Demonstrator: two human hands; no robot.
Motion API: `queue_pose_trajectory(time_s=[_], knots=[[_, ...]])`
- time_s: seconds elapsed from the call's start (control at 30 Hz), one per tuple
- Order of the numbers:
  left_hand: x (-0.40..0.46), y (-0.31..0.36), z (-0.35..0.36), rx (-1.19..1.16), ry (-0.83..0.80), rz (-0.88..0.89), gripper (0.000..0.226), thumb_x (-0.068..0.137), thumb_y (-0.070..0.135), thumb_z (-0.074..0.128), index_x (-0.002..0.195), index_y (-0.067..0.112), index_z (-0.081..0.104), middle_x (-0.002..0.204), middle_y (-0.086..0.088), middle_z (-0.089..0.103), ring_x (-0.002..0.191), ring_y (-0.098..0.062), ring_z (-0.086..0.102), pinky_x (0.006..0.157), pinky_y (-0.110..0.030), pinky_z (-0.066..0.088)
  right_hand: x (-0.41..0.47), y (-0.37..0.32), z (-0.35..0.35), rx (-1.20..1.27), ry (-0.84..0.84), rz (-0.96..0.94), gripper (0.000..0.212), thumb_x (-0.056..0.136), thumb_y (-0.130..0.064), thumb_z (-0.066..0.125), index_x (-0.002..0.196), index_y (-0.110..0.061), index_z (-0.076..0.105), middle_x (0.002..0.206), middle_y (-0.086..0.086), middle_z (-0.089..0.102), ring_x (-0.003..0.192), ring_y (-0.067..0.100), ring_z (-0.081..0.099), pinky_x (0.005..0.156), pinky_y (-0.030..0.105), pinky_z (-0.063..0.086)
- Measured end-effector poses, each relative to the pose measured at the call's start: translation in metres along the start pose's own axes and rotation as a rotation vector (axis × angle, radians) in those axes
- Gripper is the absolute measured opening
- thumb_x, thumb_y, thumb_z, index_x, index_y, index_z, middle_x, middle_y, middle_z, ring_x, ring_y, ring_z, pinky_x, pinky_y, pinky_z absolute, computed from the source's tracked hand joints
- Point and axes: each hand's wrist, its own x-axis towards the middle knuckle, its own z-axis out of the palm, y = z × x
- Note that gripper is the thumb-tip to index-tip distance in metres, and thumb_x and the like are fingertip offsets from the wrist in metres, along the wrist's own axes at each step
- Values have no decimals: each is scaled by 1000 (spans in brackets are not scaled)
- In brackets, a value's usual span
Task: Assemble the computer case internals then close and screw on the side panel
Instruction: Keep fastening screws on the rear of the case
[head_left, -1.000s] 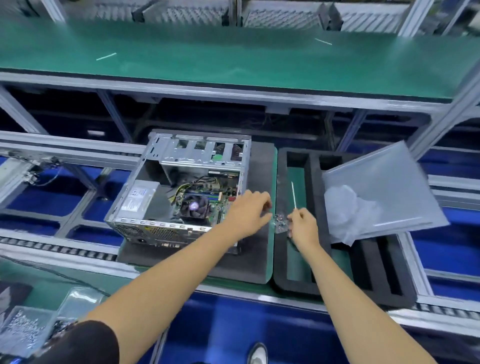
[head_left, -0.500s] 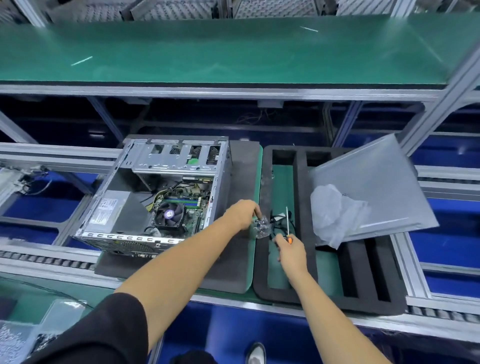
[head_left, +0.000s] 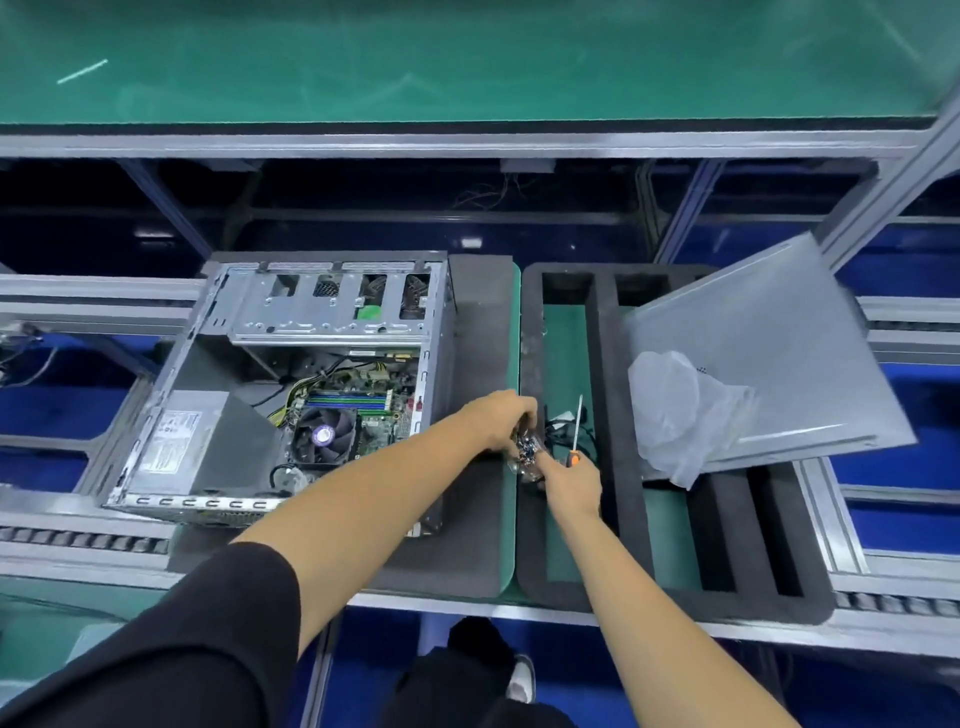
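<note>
Fingers of the left hand (head_left: 501, 418) curled on a small clear bag (head_left: 527, 453) beside the open computer case (head_left: 311, 384), the right hand (head_left: 574, 480) gripping a screwdriver (head_left: 575, 431) and pinching that bag, which risked tearing and spilling parts.

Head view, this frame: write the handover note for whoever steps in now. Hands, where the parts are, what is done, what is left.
Left hand: grips a small clear bag with a small part inside, between case and foam tray.
Right hand: holds an orange-handled screwdriver, shaft pointing away, and also touches the bag.
Computer case: lies open on the dark mat; motherboard, fan and power supply are inside.
Side panel: off, resting tilted across the foam tray, with a crumpled plastic bag on it.
Done: main internals appear seated.
Left: unbag and fit the part, close the panel, screw it on.
</note>
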Motion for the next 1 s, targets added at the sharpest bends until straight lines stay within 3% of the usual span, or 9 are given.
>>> queue_pose_trajectory(time_s=[0.1,0.2,0.27,0.37,0.53,0.67,0.8,0.9,1.0], knots=[[14,-2,-13,107,-53,71,44,80,4,82,117,17,64,119,-6,61,106,-26,60,85,-38,52,1,0,-5,5,-14,7,39,85,-24,70,67,-19,35,44,-9,49,44,7,56,38,18,26],[22,1,-21,183,-154,122,42,81,5,83,118,12,65,120,-7,64,108,-27,61,77,-30,44,0,-1,-10,9,-20,21,28,85,-21,66,69,-17,44,64,2,72,64,24,74,55,28,42],[27,0,-20,177,-184,116,40,79,6,84,116,11,67,119,-8,66,107,-28,63,78,-31,45,-1,-1,-13,6,-19,15,27,84,-20,65,65,-19,46,68,4,74,65,24,74,61,32,45],[27,0,-15,176,-177,113,40,76,6,87,111,12,70,121,-6,62,106,-28,64,75,-31,46,0,-3,-16,-33,-36,-5,29,83,-20,66,61,-21,47,57,-5,70,62,21,74,59,31,42],[27,0,-6,184,-106,108,32,73,11,90,99,18,72,118,-2,56,98,-26,64,66,-30,40,5,-5,-19,-71,-76,-41,34,82,-18,65,60,-22,39,43,-13,53,57,16,73,46,17,36],[26,2,-4,192,-71,98,26,74,17,90,95,19,74,117,-2,56,97,-25,64,66,-30,42,8,-9,-21,-80,-122,-23,33,82,-20,65,65,-20,37,47,-9,57,60,19,74,52,25,38],[28,0,1,168,-41,97,21,76,16,88,91,17,74,116,-2,52,99,-23,61,68,-31,44,10,-12,-25,-112,-141,-57,36,85,-20,65,62,-20,36,45,-12,55,56,18,73,45,19,36],[27,-2,7,109,-26,87,20,77,10,85,89,13,69,116,-6,46,105,-25,55,72,-36,48,12,-14,-27,-144,-154,-55,40,86,-19,64,61,-22,34,42,-14,50,56,18,73,49,27,37],[26,-3,8,126,-25,86,14,86,17,80,94,14,69,117,-6,44,111,-25,49,80,-40,51,14,-15,-30,-164,-154,-43,38,86,-18,63,62,-22,34,43,-13,48,54,17,73,52,30,37]])
